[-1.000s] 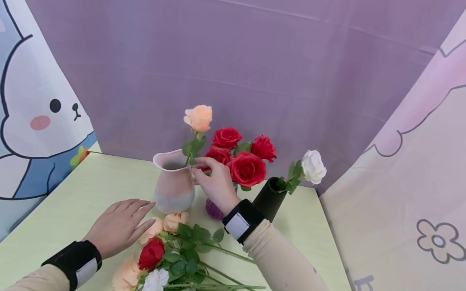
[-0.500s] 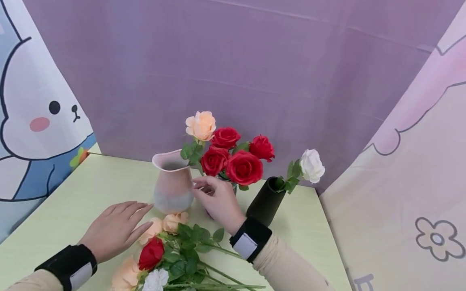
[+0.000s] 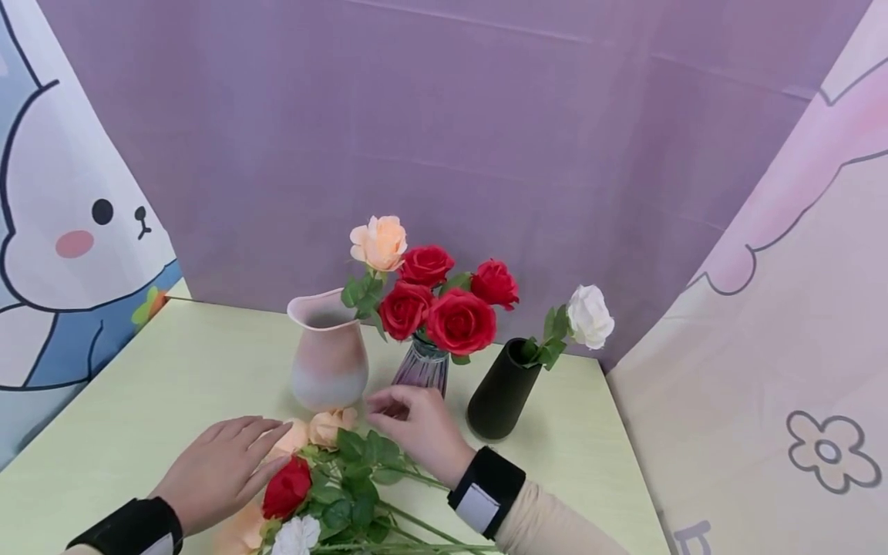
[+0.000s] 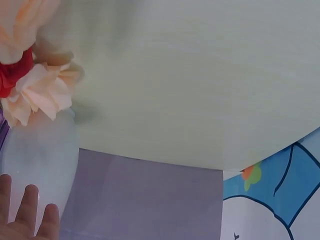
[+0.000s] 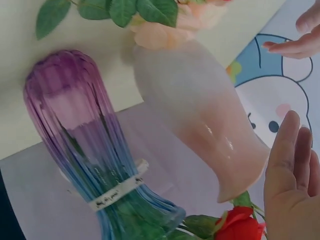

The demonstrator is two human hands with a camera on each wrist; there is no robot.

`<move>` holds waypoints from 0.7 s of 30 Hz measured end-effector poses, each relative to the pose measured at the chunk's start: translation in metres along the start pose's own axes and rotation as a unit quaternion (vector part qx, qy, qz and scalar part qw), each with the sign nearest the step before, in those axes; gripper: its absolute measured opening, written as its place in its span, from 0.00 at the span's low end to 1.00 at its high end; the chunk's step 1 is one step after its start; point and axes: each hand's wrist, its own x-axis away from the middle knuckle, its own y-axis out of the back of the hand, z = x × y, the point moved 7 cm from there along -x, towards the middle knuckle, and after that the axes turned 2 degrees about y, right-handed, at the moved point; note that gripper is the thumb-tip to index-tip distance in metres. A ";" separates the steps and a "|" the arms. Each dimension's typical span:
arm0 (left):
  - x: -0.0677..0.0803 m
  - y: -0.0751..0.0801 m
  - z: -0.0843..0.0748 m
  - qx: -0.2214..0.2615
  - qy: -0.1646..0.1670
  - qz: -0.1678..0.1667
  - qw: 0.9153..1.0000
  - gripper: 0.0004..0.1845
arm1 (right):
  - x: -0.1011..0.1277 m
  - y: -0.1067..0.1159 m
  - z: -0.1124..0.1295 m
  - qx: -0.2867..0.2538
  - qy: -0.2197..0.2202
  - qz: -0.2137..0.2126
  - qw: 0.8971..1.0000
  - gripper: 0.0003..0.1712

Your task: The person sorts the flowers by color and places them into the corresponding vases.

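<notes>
My left hand [image 3: 222,472] hovers over the pile of roses at the table's front, its fingers extended beside a red rose [image 3: 287,487]. In front of the pink-and-grey pitcher vase [image 3: 329,362], my right hand [image 3: 419,428] has its fingers loosely bent and holds nothing. It is just above the green leaves [image 3: 362,462] of the pile. A peach rose [image 3: 378,243] stands in the pitcher vase, leaning right. Behind my right hand, a ribbed glass vase [image 5: 85,115], purple to blue-green, holds several red roses [image 3: 461,321]. My left fingers [image 4: 30,205] overlap the pitcher vase in the left wrist view.
On the right, a black vase [image 3: 502,397] holds one white rose [image 3: 590,317]. Peach roses [image 3: 333,426] and another white rose [image 3: 296,535] lie in the pile, stems pointing right. A purple curtain [image 3: 486,154] hangs behind the pale table [image 3: 208,362].
My right hand has released the peach rose's stem at the pitcher's rim and come down toward the pile. The peach rose has settled slightly lower. My left hand has shifted slightly down.
</notes>
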 end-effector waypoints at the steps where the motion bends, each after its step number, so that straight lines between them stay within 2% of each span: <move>1: 0.002 -0.002 -0.001 0.000 -0.001 0.001 1.000 0.42 | 0.002 -0.001 -0.003 0.002 0.003 0.001 1.000 0.15; 7: 0.010 -0.014 -0.006 0.002 -0.009 -0.009 1.000 0.42 | 0.019 -0.015 -0.017 0.003 -0.008 0.013 1.000 0.14; 17: 0.026 -0.034 -0.012 0.001 -0.021 0.001 1.000 0.39 | 0.050 -0.050 -0.044 -0.025 -0.070 0.070 0.995 0.13; 21: 0.031 -0.041 -0.011 0.006 -0.016 0.003 1.000 0.39 | 0.058 -0.059 -0.051 -0.025 -0.070 0.084 0.994 0.14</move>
